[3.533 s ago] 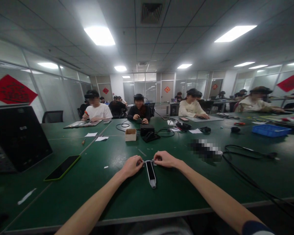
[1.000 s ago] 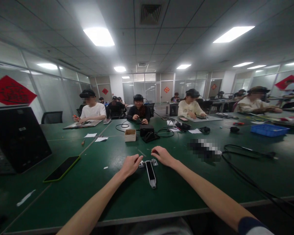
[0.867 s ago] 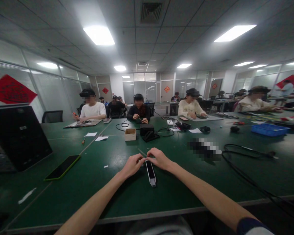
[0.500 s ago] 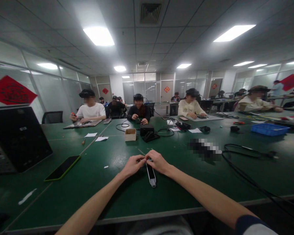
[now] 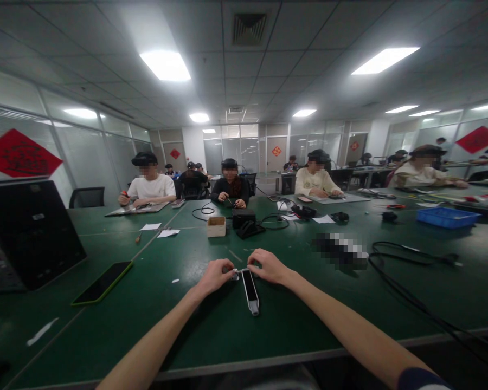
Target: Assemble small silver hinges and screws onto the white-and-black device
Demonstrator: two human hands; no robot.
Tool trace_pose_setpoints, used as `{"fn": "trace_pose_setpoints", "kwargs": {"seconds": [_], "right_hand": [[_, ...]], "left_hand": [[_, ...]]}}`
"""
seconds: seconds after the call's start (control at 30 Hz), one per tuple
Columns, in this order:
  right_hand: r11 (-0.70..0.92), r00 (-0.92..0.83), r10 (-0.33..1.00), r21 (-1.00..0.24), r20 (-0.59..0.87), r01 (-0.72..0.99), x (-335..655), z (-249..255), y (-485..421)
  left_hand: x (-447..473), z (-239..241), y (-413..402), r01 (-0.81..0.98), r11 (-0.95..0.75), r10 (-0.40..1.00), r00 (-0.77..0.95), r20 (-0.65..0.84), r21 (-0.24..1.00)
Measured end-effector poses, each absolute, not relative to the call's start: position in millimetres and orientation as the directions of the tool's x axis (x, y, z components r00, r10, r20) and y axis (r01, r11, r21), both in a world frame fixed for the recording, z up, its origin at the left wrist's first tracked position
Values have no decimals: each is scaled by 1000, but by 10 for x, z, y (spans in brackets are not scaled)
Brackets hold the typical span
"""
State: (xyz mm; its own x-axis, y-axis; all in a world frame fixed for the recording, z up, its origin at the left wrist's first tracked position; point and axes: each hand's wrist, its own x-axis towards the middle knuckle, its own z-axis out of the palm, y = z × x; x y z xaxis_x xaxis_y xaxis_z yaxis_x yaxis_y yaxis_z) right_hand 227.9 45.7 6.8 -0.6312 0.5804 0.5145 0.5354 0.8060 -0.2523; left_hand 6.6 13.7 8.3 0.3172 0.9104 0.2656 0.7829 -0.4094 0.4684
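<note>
— So, going left to right, what holds what?

— Far left, a black monitor (image 5: 28, 230) stands on the green table (image 5: 268, 330), and a phone in a green case (image 5: 102, 282) lies flat beside it, screen dark. Further back, a small cardboard box (image 5: 216, 226) sits open at the top; what is in it I cannot tell from here. Far right there is a blue tray (image 5: 449, 216), low-walled, contents too small to make out.

— And the hands?

— Near the middle of the table. The left hand (image 5: 214, 274) has its grip pinched together on the left side of a small metal piece at the far end of a long black device (image 5: 250, 290). The right hand (image 5: 268, 266) is curled over the same end from the right, its grip closed on the piece there. The device lies flat on the table, pointing back at the person, its pale tip nearest them.

— The rest of the surface?

— Scraps of white paper (image 5: 158, 230) towards the back left, black cables (image 5: 410, 260) looping across the right. Other people sit along the far side at their own work. Overhead, a tiled ceiling with bright light panels (image 5: 165, 65); glass partitions with red paper squares (image 5: 18, 153) line the walls.
</note>
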Motion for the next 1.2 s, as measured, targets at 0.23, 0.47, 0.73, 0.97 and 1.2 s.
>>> {"fn": "trace_pose_setpoints", "kwargs": {"seconds": [0.23, 0.47, 0.73, 0.97, 1.2], "right_hand": [[756, -662, 654, -315, 365, 574, 2401, 73, 513], [748, -680, 660, -367, 320, 554, 2422, 46, 538], [732, -682, 670, -419, 294, 538, 2439, 11, 574], [735, -687, 666, -409, 291, 540, 2449, 9, 584], [745, -688, 662, -364, 299, 559, 2468, 43, 613]], "left_hand": [[54, 11, 160, 789, -415, 909, 343, 235, 453], [70, 31, 137, 773, -412, 911, 336, 239, 483], [123, 97, 67, 783, -375, 926, 303, 224, 496], [136, 97, 65, 758, -342, 939, 261, 222, 556], [134, 87, 81, 756, -368, 930, 288, 231, 542]]}}
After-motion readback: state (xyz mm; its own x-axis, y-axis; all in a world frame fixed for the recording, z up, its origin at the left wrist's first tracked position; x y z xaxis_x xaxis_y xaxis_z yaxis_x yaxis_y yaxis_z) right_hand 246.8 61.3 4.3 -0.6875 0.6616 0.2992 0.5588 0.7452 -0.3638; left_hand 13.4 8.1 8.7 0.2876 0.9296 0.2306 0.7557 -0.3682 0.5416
